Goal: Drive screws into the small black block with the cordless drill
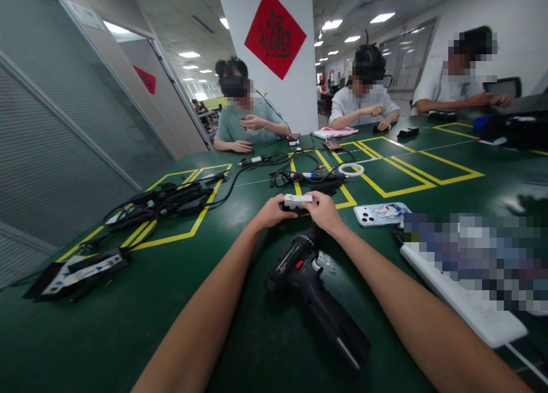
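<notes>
Green table [171, 279] is stretching out before us, three co-workers [363, 103] facing us across it. Our left hand [274, 213] and right hand [324, 211] are gripping one small white block [298, 200] between them, by opposite ends; we are judging it light, stiff, smooth, best pinched there. One black drill [317, 301] is lying just below both hands, one phone [384, 214] right of the right hand.

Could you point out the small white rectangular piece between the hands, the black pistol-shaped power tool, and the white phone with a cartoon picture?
Small white rectangular piece [298, 200]: head view, its visible side.
Black pistol-shaped power tool [319, 305]: head view, its handle.
White phone with cartoon picture [382, 214]: head view, its back.
</notes>
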`<state>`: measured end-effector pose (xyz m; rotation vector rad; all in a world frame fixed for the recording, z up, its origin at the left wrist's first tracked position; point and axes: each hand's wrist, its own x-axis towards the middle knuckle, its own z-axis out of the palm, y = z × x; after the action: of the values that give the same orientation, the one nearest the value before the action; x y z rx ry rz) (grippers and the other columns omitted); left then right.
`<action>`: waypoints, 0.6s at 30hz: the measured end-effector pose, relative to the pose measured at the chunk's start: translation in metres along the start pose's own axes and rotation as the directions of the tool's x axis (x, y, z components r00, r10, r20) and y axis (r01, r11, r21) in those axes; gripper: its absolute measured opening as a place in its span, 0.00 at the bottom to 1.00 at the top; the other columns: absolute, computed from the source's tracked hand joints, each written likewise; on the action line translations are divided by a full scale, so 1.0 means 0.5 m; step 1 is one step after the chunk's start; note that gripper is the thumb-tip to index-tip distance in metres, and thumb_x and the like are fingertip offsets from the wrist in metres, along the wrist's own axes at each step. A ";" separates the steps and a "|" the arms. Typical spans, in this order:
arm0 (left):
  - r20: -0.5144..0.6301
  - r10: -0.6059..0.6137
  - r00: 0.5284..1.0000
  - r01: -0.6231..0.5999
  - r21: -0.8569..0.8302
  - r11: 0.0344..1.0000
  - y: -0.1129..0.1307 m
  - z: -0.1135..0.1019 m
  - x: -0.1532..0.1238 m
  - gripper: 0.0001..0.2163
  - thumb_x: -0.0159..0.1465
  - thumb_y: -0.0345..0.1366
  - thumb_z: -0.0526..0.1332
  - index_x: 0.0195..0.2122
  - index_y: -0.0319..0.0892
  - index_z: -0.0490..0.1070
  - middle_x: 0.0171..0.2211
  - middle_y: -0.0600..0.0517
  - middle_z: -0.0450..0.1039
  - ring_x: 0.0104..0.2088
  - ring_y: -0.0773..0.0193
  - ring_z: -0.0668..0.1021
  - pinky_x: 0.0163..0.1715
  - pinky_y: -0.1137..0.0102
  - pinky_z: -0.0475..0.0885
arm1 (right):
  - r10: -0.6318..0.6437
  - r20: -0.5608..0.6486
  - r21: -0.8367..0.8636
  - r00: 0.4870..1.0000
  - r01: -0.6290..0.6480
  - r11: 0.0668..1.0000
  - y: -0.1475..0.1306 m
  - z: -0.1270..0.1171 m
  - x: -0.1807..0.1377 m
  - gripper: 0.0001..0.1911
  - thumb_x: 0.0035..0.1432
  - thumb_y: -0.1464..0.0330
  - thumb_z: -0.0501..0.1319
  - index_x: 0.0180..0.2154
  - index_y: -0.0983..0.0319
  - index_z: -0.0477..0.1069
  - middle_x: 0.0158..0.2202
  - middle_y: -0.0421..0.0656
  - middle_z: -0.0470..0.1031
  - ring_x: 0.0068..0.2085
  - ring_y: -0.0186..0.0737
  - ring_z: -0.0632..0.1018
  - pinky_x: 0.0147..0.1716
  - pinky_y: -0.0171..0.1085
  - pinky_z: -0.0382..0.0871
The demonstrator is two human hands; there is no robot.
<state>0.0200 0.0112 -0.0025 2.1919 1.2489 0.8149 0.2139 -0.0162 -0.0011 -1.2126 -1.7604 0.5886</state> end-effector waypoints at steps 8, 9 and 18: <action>-0.076 -0.295 0.953 0.304 0.259 0.917 -0.029 -0.065 -0.013 0.27 0.41 0.54 0.65 0.38 0.40 0.69 0.34 0.49 0.72 0.35 0.56 0.73 0.34 0.67 0.67 | 0.033 -0.168 0.091 0.985 -0.018 0.996 -0.002 0.017 -0.007 0.17 0.53 0.62 0.54 0.39 0.65 0.71 0.25 0.40 0.69 0.27 0.35 0.68 0.27 0.32 0.59; -0.065 -0.321 0.945 0.326 0.284 0.902 -0.030 -0.067 -0.014 0.27 0.41 0.54 0.65 0.37 0.40 0.68 0.33 0.49 0.72 0.33 0.57 0.74 0.32 0.68 0.67 | 0.036 -0.162 0.068 0.986 -0.025 0.997 -0.002 0.017 -0.008 0.17 0.53 0.61 0.54 0.40 0.65 0.71 0.26 0.41 0.70 0.27 0.35 0.69 0.28 0.32 0.59; -0.128 -0.414 0.901 0.429 0.402 0.809 0.039 -0.125 -0.019 0.30 0.49 0.50 0.59 0.52 0.41 0.59 0.37 0.46 0.73 0.31 0.57 0.75 0.30 0.68 0.67 | 0.049 -0.080 -0.234 0.996 -0.066 0.970 -0.012 0.001 -0.017 0.15 0.58 0.63 0.52 0.45 0.59 0.69 0.36 0.46 0.76 0.37 0.42 0.74 0.35 0.34 0.60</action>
<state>-0.0161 0.0012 0.0519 2.0746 1.9931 0.4250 0.2117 -0.0265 0.0000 -1.4345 -1.7743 0.3692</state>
